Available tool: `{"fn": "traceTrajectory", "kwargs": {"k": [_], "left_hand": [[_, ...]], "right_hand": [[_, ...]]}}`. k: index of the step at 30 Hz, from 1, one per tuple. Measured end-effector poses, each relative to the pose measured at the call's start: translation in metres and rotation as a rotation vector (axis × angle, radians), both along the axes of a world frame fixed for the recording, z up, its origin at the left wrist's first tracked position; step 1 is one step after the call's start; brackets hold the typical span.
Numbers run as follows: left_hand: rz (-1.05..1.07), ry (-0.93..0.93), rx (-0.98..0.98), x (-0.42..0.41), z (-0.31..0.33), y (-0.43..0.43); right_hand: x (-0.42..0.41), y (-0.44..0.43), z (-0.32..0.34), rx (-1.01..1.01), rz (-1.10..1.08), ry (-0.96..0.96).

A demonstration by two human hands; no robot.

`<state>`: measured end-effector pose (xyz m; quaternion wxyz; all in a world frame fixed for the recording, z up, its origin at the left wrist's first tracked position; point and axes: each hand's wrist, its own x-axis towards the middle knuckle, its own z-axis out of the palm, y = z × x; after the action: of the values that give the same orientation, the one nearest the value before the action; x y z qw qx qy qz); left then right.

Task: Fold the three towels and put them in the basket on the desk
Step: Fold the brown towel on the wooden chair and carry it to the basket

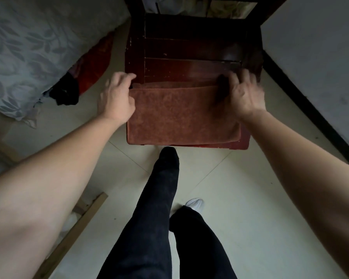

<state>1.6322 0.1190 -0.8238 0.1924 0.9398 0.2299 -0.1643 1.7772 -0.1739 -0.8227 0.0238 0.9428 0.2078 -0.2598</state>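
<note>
Towel [181, 113] fold is the step in hand. One brown towel lies on the near half of a dark wooden chair seat [189, 47], already doubled, with a lower layer's edge showing just past its far edge. No other towels and no basket are in view, so the task looks early to midway at best.

Left hand [115, 97] is at the towel's far left corner, fingers curled and thumb over the far edge. Its grip looks closed on that corner in a pinch. Right hand [245, 93] is at the far right corner with fingers bent down onto the cloth. Motion blur and a dark smear hide the fingertips, so I cannot tell whether that grip is closed on the corner or only touching it.

Next move likely calls for both far corners held evenly, then carried over so the layers line up. The towel reaches the seat's near edge, so it could slide off.

Bed [38, 47] with a leaf-pattern cover is at far left. Dark trouser legs [159, 218] stand near, on the pale tiled floor [250, 198].
</note>
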Motion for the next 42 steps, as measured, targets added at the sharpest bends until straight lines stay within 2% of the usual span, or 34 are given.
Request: {"fn": "traceTrajectory", "kwargs": {"k": [3, 8, 10, 13, 14, 15, 18, 20, 21, 25, 31, 33, 35, 37, 39, 42], "left_hand": [[-0.221, -0.054, 0.035, 0.01, -0.003, 0.001], [-0.537, 0.113, 0.046, 0.016, -0.007, 0.007], [-0.558, 0.219, 0.1, 0.015, -0.004, 0.021], [-0.552, 0.537, 0.221, 0.012, 0.006, 0.039], [-0.495, 0.547, 0.198, 0.009, 0.01, 0.042], [-0.419, 0.483, 0.16, 0.005, 0.01, 0.042], [-0.29, 0.09, 0.052, 0.006, 0.01, 0.021], [-0.334, -0.075, 0.001, 0.016, 0.01, -0.001], [-0.386, -0.089, -0.015, 0.021, 0.008, -0.01], [-0.616, 0.092, 0.026, 0.03, -0.001, -0.02], [-0.645, 0.374, 0.121, 0.024, 0.003, -0.002], [-0.63, 0.321, 0.105, 0.024, 0.006, -0.004], [-0.61, 0.181, 0.055, 0.022, 0.006, -0.009], [-0.679, 0.129, 0.022, 0.021, 0.003, -0.011], [-0.752, 0.166, 0.02, 0.019, 0.0, -0.01], [-0.701, 0.289, 0.054, 0.022, -0.001, -0.001]], "right_hand": [[-0.003, 0.008, -0.006, 0.048, 0.163, 0.025], [0.007, -0.008, -0.013, -0.034, 0.178, -0.031], [0.012, -0.022, -0.011, -0.055, 0.155, -0.029], [0.014, -0.038, -0.008, -0.111, 0.103, -0.028], [0.013, -0.039, -0.007, -0.123, 0.087, -0.029], [0.013, -0.04, -0.006, -0.129, 0.079, -0.028], [0.011, -0.038, -0.006, -0.119, 0.076, -0.033], [0.009, -0.036, -0.006, -0.094, 0.064, -0.068], [0.008, -0.036, -0.007, -0.079, 0.066, -0.092], [0.007, -0.042, -0.01, -0.09, 0.104, -0.086], [0.005, -0.036, -0.009, -0.091, 0.067, -0.032], [0.003, -0.033, -0.008, -0.087, 0.046, -0.033], [0.002, -0.033, -0.007, -0.091, 0.045, -0.044], [0.002, -0.035, -0.006, -0.1, 0.067, -0.057], [0.003, -0.037, -0.007, -0.109, 0.076, -0.062], [0.005, -0.038, -0.007, -0.113, 0.065, -0.062]]}}
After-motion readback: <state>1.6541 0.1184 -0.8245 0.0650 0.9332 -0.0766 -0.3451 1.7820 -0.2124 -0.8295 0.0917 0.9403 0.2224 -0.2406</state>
